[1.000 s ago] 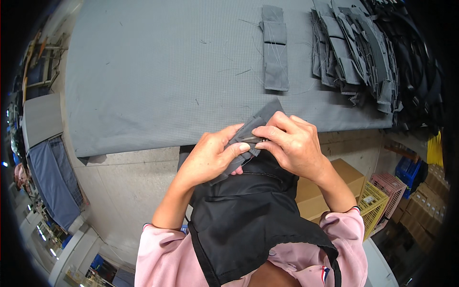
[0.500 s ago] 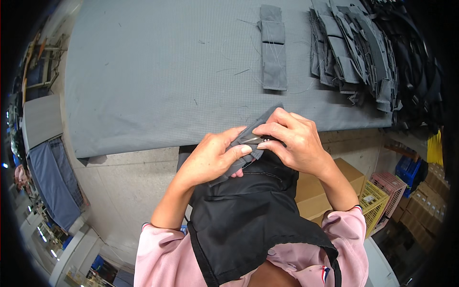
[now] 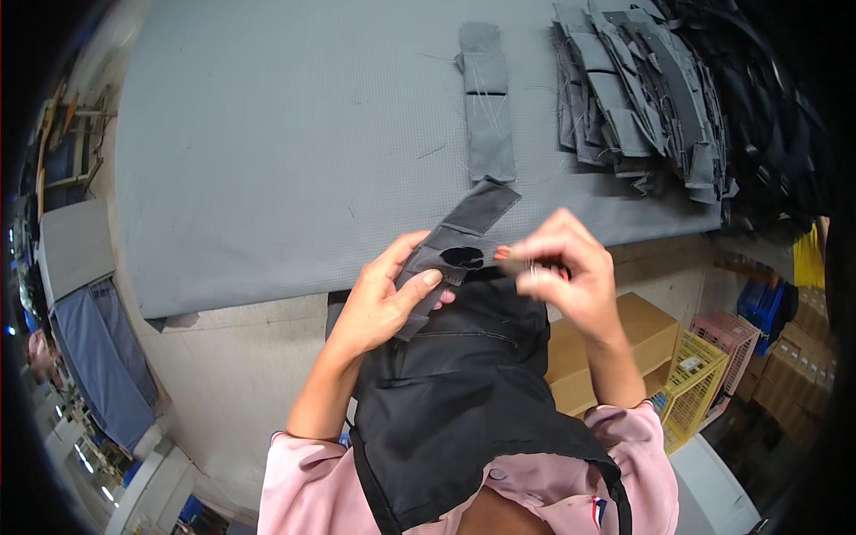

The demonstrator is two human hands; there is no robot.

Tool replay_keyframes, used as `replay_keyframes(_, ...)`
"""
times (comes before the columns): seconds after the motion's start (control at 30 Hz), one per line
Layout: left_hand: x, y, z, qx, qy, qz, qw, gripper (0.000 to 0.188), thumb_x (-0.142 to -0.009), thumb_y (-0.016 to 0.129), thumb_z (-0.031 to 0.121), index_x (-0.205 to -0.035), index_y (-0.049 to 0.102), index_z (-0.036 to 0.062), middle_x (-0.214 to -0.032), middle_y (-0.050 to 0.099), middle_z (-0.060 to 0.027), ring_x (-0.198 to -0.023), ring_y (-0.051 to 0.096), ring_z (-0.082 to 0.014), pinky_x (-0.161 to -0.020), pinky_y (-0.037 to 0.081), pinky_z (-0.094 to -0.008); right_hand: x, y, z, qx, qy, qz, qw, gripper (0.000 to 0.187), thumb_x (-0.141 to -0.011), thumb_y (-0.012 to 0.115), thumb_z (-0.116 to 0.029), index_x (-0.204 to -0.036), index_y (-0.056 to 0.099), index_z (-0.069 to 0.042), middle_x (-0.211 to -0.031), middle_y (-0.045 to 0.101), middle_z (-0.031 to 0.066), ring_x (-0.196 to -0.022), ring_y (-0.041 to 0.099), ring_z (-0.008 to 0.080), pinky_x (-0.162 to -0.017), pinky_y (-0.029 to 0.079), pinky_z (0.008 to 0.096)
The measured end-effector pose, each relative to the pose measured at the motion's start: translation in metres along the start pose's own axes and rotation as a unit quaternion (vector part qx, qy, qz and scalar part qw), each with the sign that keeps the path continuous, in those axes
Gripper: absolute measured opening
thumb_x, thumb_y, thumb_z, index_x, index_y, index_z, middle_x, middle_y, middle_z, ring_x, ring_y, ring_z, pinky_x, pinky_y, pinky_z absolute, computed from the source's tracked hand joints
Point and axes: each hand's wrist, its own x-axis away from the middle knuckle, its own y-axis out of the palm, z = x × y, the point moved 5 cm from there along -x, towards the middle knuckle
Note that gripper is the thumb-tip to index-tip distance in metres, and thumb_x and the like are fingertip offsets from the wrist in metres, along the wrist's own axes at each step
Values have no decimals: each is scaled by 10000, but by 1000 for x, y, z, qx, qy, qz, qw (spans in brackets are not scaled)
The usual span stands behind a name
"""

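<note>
My left hand (image 3: 383, 299) grips a grey fabric strip (image 3: 481, 207), its thumb lying on top. The strip slants from over the apron up to the table's near edge, and a black oval patch or opening (image 3: 462, 259) shows midway along it. Just right of the strip, my right hand (image 3: 571, 272) is closed and smeared by motion. Between its fingers are what look like small thread snips (image 3: 505, 253), with an orange part showing; the fingers hide most of them. A similar grey strip (image 3: 489, 134) with loose threads lies flat on the table beyond my hands.
A grey-covered table (image 3: 267, 160) stretches out ahead. On its right are piled grey strips (image 3: 615, 89) and a heap of black straps (image 3: 758, 116). Below the table's right side stand a cardboard box (image 3: 615, 348), a yellow crate (image 3: 691, 374) and a pink crate (image 3: 727, 343).
My right hand has drawn away from the strip to the right, with the snips. The strip has tilted in my left hand, uncovering the black patch. The view has shifted slightly.
</note>
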Motion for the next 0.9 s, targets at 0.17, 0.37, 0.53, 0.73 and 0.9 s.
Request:
replay_keyframes(0.17, -1, 9, -5, 192, 13, -42, 980, 423, -902, 572, 131, -1264, 394, 5, -1135, 581, -186, -937, 634, -239, -801, 522, -337, 2, 10, -4, 111, -54, 141, 982, 242, -714, 699, 9, -948, 647, -29, -826, 535, 38, -637, 516, 100, -552, 426, 232)
replay_keyframes(0.37, 0, 15, -8, 268, 7, -56, 962, 372, -900, 580, 176, -1197, 419, 21, -1150, 569, -229, -944, 637, -291, -802, 539, -388, 4, 15, -8, 233, -101, 129, 958, 317, -654, 730, -13, -958, 649, -50, -748, 541, 54, -594, 550, 180, -535, 450, 287)
replay_keyframes(0.53, 2, 14, -8, 271, 1, -47, 961, 370, -902, 577, 179, -1195, 425, 12, -1153, 567, -237, -929, 641, -297, -790, 547, -396, 0, 21, -15, 314, -163, 122, 927, 346, -632, 727, -42, -970, 652, -48, -752, 553, 43, -582, 537, 191, -517, 432, 298)
replay_keyframes(0.73, 3, 16, -7, 286, -16, -49, 957, 359, -907, 565, 168, -1196, 425, 8, -1149, 569, -239, -908, 648, -296, -767, 556, -391, -1, 25, -20, 365, -189, 124, 903, 327, -639, 723, -41, -959, 656, -50, -727, 549, 36, -539, 510, 183, -507, 416, 292)
replay_keyframes(0.9, 3, 16, -9, 286, -22, -46, 957, 370, -907, 566, 170, -1207, 422, 9, -1148, 573, -227, -904, 649, -286, -760, 557, -379, 4, 23, -19, 353, -189, 145, 905, 278, -667, 710, -24, -939, 656, -44, -719, 550, 37, -545, 531, 183, -500, 422, 292)
